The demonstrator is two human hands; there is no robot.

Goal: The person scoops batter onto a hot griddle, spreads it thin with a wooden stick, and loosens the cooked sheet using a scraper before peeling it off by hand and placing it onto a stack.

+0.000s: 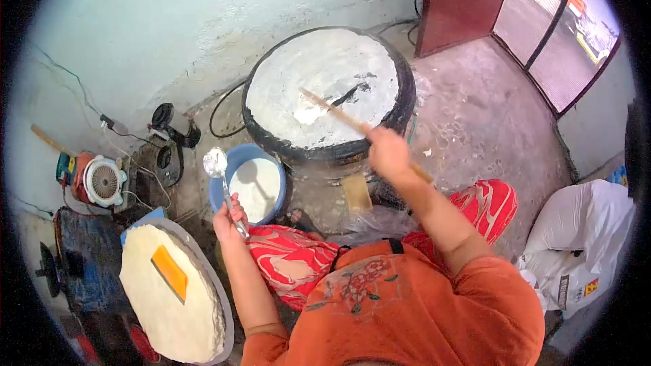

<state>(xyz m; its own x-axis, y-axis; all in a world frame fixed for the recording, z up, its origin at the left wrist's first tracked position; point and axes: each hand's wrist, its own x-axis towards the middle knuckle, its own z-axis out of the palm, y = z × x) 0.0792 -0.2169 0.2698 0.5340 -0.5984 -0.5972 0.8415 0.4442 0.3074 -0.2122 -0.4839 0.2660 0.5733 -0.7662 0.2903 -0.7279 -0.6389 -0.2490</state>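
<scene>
My left hand [231, 218] is closed round the handle of a metal ladle [216, 163], whose bowl is coated white. The ladle hangs above the near left rim of a blue bucket [234, 156] holding white batter [256, 186]. My right hand [391, 154] is wrapped round a wooden stick [342, 116] reaching over the big round griddle [271, 88]. At the stick's far end lies a bright white patch of batter [310, 112]. A black curved mark [349, 94] shows beside it on the griddle's pale surface.
On the left rests a tall stack of thin round flatbreads [152, 298] with an orange rectangle [169, 274] on top. A small blower [104, 179] and cables sit by the wall. White sacks [576, 230] stand right, near an open door [458, 3].
</scene>
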